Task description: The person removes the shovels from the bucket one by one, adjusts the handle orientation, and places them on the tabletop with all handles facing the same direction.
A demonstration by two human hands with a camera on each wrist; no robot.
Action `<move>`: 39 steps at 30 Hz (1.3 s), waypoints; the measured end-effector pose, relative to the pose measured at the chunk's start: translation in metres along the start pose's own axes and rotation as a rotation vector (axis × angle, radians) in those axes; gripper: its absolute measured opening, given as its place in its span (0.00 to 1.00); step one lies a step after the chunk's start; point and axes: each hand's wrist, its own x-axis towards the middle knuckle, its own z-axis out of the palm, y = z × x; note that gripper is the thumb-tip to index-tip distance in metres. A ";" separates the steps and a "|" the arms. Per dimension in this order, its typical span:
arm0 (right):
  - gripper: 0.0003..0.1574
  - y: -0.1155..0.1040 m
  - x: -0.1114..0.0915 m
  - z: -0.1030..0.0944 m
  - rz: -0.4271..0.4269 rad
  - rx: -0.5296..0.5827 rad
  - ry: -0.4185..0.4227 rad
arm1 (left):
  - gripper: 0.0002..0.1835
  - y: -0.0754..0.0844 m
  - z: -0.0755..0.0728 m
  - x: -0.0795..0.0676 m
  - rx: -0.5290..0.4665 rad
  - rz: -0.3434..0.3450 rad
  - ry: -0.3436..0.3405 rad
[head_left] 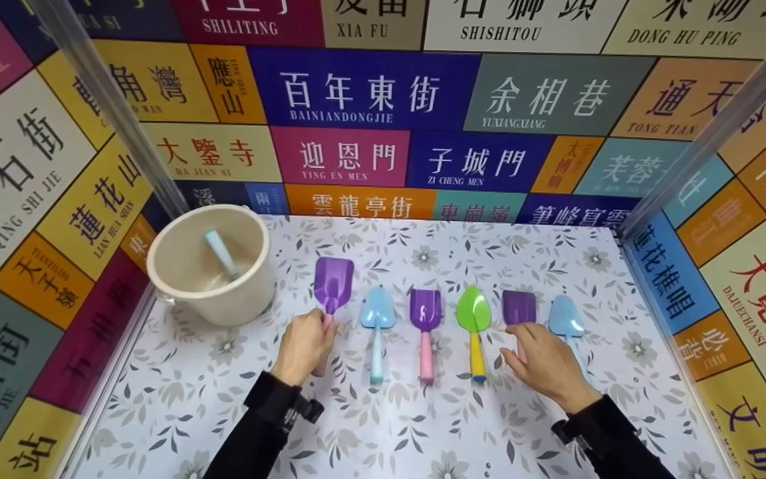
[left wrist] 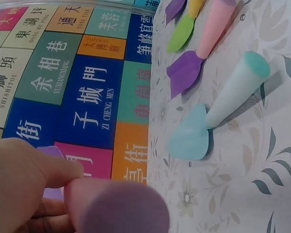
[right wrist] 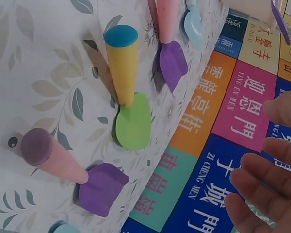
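Observation:
In the head view my left hand (head_left: 306, 342) grips the pink handle of a purple toy shovel (head_left: 334, 279), its blade pointing away from me. The handle end (left wrist: 121, 208) looms close in the left wrist view. My right hand (head_left: 546, 362) holds nothing; its fingers (right wrist: 262, 177) are spread and loosely bent. In the head view it overlaps the handle of another purple shovel (head_left: 519, 307), seen whole in the right wrist view. Between the hands lie a light blue shovel (head_left: 378, 309), a purple one (head_left: 425, 309) and a green one with a yellow handle (head_left: 474, 309).
A cream bucket (head_left: 250, 286) stands at the back left, with a light blue handle (head_left: 222, 253) sticking up inside. Another light blue shovel (head_left: 566, 316) lies at the far right. Walls printed with street names (head_left: 363, 86) enclose the flower-patterned table (head_left: 383, 432) at the back and sides.

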 end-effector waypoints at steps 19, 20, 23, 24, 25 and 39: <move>0.20 0.006 -0.019 0.003 0.055 -0.045 -0.063 | 0.14 -0.023 0.051 0.014 -0.041 -0.290 -0.302; 0.20 0.006 -0.020 0.003 0.061 -0.044 -0.071 | 0.14 -0.024 0.053 0.014 -0.040 -0.300 -0.310; 0.21 0.006 -0.022 0.004 0.063 -0.044 -0.077 | 0.14 -0.028 0.060 0.015 -0.043 -0.331 -0.334; 0.21 0.006 -0.022 0.004 0.060 -0.045 -0.075 | 0.13 -0.030 0.062 0.016 -0.046 -0.337 -0.337; 0.21 0.006 -0.023 0.005 0.058 -0.045 -0.072 | 0.13 -0.036 0.068 0.016 -0.032 -0.337 -0.332; 0.20 0.003 -0.023 0.003 0.106 -0.044 -0.132 | 0.12 -0.090 0.125 0.022 -0.003 -0.361 -0.370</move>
